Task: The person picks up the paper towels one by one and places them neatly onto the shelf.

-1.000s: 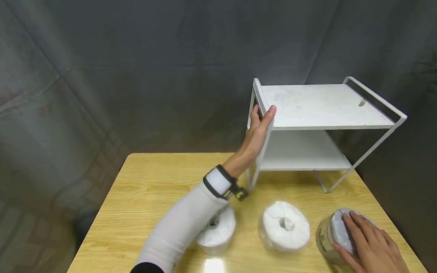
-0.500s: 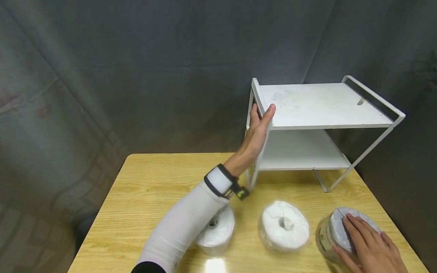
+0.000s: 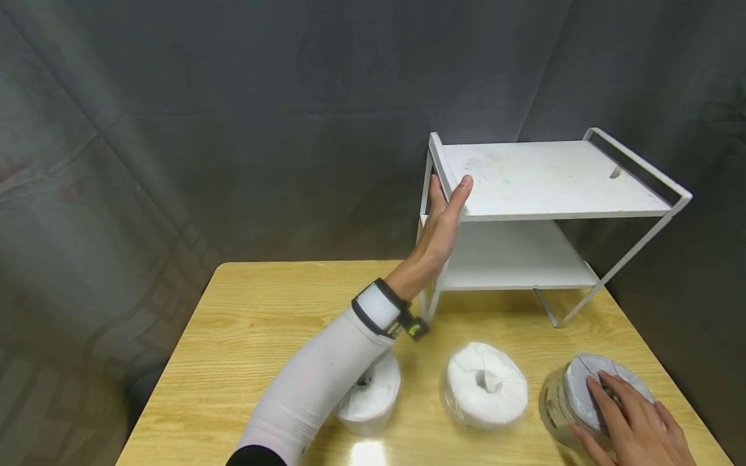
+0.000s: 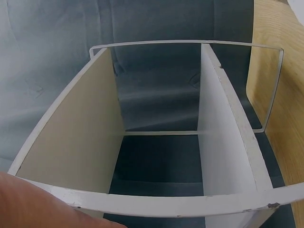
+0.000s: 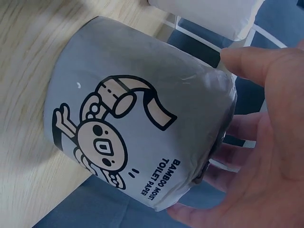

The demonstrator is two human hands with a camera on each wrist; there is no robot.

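Note:
My left hand (image 3: 437, 230) grips the left side of a white two-tier shelf rack (image 3: 559, 178) in the head view, thumb up along the frame post. In the left wrist view, part of that hand (image 4: 42, 204) lies against the near rail of the rack (image 4: 190, 205). My right hand (image 3: 641, 421) is on a grey-wrapped toilet paper roll (image 3: 574, 382) standing on the table, with bent fingers on its top and the thumb at its side. The right wrist view shows the roll's wrapper (image 5: 128, 114) with a cartoon and the words "Bamboo Moist Toilet Paper".
Two white-wrapped rolls stand on the wooden table (image 3: 262, 323): one in the middle (image 3: 486, 388), another (image 3: 373, 398) partly behind the left forearm. A dark curtain (image 3: 326, 129) hangs behind. The table's right edge runs close to the grey roll.
The fingers of my right hand have bent more and shifted slightly on top of the grey roll. My left hand keeps its place on the rack; the rolls stay put.

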